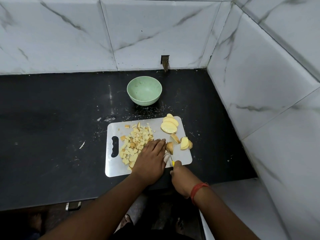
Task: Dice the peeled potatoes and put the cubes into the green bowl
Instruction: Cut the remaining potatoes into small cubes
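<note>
potato work is spread over a black counter (52, 118), on a grey cutting board (185, 157) near the front edge. well behind it stands the green bowl (144, 90), nothing in it. a heap of potato cubes (134, 144) covers the board's left half; potato slices (169, 124) lie at its far right corner. the left hand (149, 159) lies flat, fingers straight, steadying a potato piece (169, 146). the right hand (180, 179) has its fingers wrapped round a yellow-handled knife (172, 161), blade at that piece.
</note>
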Demonstrator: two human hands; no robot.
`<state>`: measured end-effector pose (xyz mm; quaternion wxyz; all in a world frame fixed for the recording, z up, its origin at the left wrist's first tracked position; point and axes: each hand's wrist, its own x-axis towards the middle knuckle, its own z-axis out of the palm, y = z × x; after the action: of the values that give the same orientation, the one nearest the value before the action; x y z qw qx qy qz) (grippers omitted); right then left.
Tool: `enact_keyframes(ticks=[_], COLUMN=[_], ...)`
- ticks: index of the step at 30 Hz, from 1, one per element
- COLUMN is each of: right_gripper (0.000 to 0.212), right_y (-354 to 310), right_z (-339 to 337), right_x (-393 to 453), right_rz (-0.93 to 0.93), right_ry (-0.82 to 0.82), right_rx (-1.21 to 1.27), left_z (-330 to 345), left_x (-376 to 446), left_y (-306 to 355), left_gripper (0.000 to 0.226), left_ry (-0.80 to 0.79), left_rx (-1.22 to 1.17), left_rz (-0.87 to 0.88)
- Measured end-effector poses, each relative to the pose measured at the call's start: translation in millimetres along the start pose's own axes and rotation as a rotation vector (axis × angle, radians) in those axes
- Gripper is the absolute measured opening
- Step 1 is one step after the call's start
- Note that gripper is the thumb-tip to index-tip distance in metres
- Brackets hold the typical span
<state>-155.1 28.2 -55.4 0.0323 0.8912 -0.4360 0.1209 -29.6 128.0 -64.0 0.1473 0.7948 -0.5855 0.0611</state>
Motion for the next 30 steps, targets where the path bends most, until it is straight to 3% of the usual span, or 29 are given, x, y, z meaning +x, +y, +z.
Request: enact_keyframes(ticks=[2, 4, 8, 13, 19, 23, 26, 30], right_gripper=[0.045, 0.045, 0.046, 0.062, 0.047, 0.048, 0.049, 0.057], right_y=[2.4, 0.1, 0.7, -0.1, 0.5, 2.6, 6.8, 16.0], right_z=[-4.2, -4.8, -3.2, -4.7, -4.3, -8.7, -8.3, -3.7], right_x=[0.6, 2.6, 4.9, 8.9, 10.3, 4.9, 0.7, -7.2], right_rz=[0.07, 0.057, 0.05, -0.006, -0.007, -0.018, -0.019, -0.063], right_ry=[-0.054, -0.075, 0.043, 0.042, 0.047, 0.044, 0.001, -0.175], right_rx=[0.138, 0.071, -0.062, -0.101, -0.038, -0.042, -0.046, -0.008], left_z=[0.1, 0.3, -2.1, -3.1, -3.1, -3.0, -1.9, -1.2], left_x=[-0.5, -2.6, -4.9, -4.7, 0.5, -0.9, -0.9, -0.5], left_y=[0.8, 0.8, 1.1, -1.9, -2.8, -2.7, -1.9, -2.3], left_gripper=[0.054, 0.053, 0.05, 0.053, 0.053, 0.053, 0.054, 0.055], left_ry=[0.003, 0.008, 0.072, 0.025, -0.008, -0.001, -0.006, -0.01], left_rx=[-0.002, -0.024, -0.059, -0.052, -0.006, 0.006, 0.002, -0.034], left_rz=[0.007, 0.004, 0.023, 0.247, 0.269, 0.269, 0.267, 0.242])
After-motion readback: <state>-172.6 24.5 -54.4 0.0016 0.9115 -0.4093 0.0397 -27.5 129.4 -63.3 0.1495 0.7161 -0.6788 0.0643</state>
